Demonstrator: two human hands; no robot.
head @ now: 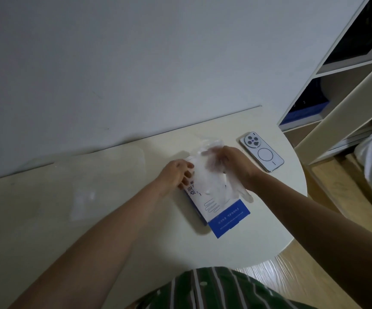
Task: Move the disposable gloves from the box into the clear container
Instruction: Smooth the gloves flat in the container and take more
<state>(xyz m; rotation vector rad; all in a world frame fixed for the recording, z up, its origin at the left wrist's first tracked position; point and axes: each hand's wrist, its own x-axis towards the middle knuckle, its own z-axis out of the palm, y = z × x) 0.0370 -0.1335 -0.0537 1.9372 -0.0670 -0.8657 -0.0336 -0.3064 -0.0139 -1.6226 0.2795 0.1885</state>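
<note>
**While left grip pins the box, right grip holds disposable gloves**

While the left grip curls its fingers round the box's far left corner, the right grip is closed on a bunch of thin, filmy gloves just above the box's 12 o'clock end, one tail drooping toward 4 o'clock. The blue-and-white box lies flat on the counter. At its 9 o'clock, well apart, sits what may be the clear container, faint against the pale top. At 2 o'clock a phone lies face down.
</note>
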